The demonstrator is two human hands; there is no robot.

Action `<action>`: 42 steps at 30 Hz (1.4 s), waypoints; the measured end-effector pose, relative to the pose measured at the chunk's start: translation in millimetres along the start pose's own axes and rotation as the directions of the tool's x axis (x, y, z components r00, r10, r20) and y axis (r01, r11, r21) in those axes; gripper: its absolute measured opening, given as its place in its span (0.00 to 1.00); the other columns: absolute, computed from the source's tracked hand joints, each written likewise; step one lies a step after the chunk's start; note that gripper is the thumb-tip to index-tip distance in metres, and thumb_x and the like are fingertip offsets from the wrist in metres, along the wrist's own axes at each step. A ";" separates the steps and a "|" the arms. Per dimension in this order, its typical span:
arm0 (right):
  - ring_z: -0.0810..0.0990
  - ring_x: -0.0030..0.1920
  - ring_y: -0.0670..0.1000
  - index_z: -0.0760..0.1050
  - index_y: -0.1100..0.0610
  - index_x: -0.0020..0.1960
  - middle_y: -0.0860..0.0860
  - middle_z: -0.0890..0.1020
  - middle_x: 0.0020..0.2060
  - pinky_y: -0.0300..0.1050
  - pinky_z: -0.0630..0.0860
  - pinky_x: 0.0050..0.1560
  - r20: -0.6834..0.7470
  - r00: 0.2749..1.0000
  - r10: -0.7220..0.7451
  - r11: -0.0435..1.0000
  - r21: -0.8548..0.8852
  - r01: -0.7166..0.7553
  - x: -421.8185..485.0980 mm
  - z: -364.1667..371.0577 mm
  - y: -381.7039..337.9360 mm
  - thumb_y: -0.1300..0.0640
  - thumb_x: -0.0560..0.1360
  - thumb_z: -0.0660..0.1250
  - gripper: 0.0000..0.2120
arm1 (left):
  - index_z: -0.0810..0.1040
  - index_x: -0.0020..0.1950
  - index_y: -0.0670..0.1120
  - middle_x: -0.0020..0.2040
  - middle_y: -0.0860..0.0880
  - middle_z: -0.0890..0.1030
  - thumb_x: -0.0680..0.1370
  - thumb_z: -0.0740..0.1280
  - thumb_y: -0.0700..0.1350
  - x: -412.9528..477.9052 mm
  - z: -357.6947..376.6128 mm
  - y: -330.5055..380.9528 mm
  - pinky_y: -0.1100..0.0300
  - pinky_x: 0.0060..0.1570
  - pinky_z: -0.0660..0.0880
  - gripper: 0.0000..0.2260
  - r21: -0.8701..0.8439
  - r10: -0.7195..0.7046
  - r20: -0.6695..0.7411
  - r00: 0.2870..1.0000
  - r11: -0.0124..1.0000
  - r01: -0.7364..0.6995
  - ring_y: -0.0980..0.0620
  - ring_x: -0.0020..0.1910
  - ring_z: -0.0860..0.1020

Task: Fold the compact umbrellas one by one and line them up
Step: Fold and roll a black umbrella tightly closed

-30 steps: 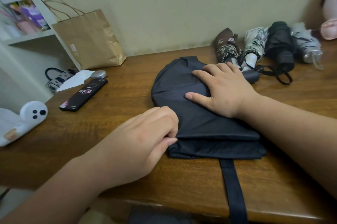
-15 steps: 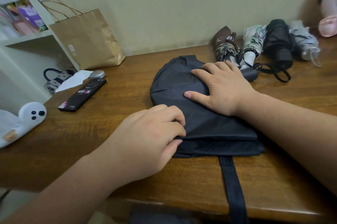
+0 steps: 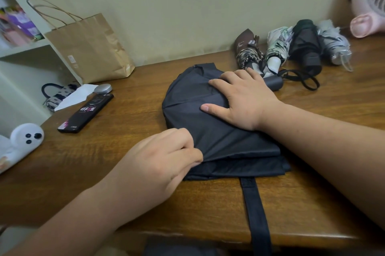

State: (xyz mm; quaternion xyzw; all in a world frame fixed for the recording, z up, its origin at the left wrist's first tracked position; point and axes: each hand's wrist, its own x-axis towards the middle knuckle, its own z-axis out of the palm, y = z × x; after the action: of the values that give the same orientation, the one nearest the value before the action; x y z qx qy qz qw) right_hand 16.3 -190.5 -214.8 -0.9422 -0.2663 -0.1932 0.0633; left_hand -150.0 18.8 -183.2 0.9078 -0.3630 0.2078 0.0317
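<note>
While a flat dark fabric strap (image 3: 256,214) is hanging over the near edge of the brown wooden table (image 3: 104,151), the left hand (image 3: 158,164) is pinching the near-left hem of the flattened dark-navy compact umbrella (image 3: 225,141), fingers curled. The right hand (image 3: 243,99) is pressing its canopy mid-table, fingers straight, spread. Four folded compact umbrellas (image 3: 304,45) are lying abreast by the wall. A creased brown paper bag (image 3: 89,51) is standing far left; contents not visible.

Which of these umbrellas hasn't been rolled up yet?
The dark blue umbrella under left hand and right hand, canopy flat; the four by the wall are bundled.
</note>
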 end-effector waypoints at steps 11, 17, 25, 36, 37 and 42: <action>0.70 0.68 0.57 0.68 0.45 0.74 0.49 0.74 0.68 0.61 0.57 0.76 0.006 1.000 0.002 1.000 0.005 -0.002 0.0 -1.4 0.0 0.21 0.71 0.40 0.44 | 0.82 0.57 0.53 0.52 0.55 0.79 0.78 0.60 0.56 30.4 -3.4 30.1 0.52 0.53 0.71 0.16 0.185 -0.151 0.208 0.966 0.976 0.113 0.52 0.51 0.76; 0.72 0.67 0.58 0.68 0.45 0.74 0.49 0.75 0.67 0.60 0.60 0.74 -0.015 1.000 -0.004 1.000 -0.011 0.004 0.6 1.0 1.1 0.21 0.72 0.40 0.43 | 0.71 0.77 0.48 0.77 0.49 0.70 0.80 0.51 0.68 50.8 12.3 86.1 0.48 0.76 0.61 0.34 -0.029 -0.270 0.360 0.893 0.954 0.300 0.48 0.77 0.66; 0.72 0.67 0.58 0.68 0.45 0.74 0.49 0.76 0.67 0.60 0.61 0.73 -0.017 1.000 -0.016 1.000 -0.017 0.016 2.1 3.3 1.5 0.20 0.72 0.41 0.44 | 0.83 0.61 0.54 0.59 0.57 0.84 0.78 0.67 0.59 1.9 21.9 101.3 0.64 0.66 0.71 0.16 -0.286 -0.239 -0.016 0.971 0.932 0.224 0.58 0.63 0.78; 0.72 0.67 0.59 0.69 0.44 0.73 0.50 0.75 0.67 0.61 0.61 0.74 -0.016 1.000 -0.013 1.000 -0.006 0.013 1.4 1.2 1.6 0.20 0.72 0.40 0.42 | 0.84 0.51 0.51 0.30 0.53 0.82 0.73 0.78 0.47 -9.0 -18.5 37.7 0.61 0.23 0.71 0.08 -0.560 -0.844 0.387 0.372 0.105 0.822 0.56 0.21 0.74; 0.72 0.67 0.59 0.69 0.44 0.73 0.50 0.76 0.67 0.61 0.61 0.73 -0.017 1.000 -0.013 1.000 -0.009 0.013 1.3 1.3 1.7 0.20 0.72 0.40 0.42 | 0.84 0.50 0.51 0.30 0.54 0.82 0.73 0.79 0.47 -7.3 -17.2 37.4 0.62 0.22 0.70 0.08 -0.557 -0.837 0.399 0.375 0.104 0.824 0.57 0.20 0.74; 0.72 0.67 0.59 0.68 0.44 0.73 0.49 0.75 0.67 0.60 0.61 0.73 -0.011 1.000 -0.006 1.000 -0.003 0.006 1.2 0.7 1.5 0.20 0.72 0.40 0.43 | 0.85 0.46 0.49 0.33 0.52 0.84 0.75 0.77 0.48 -1.3 -14.6 29.4 0.63 0.28 0.71 0.05 -0.491 -0.805 0.436 0.403 0.163 0.856 0.60 0.23 0.75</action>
State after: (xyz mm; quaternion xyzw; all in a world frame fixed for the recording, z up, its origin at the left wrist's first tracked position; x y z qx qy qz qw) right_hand 18.2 -191.1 -215.0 -0.9404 -0.2686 -0.1991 0.0627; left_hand -175.8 1.1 -173.1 0.8857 0.1446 -0.0188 0.4407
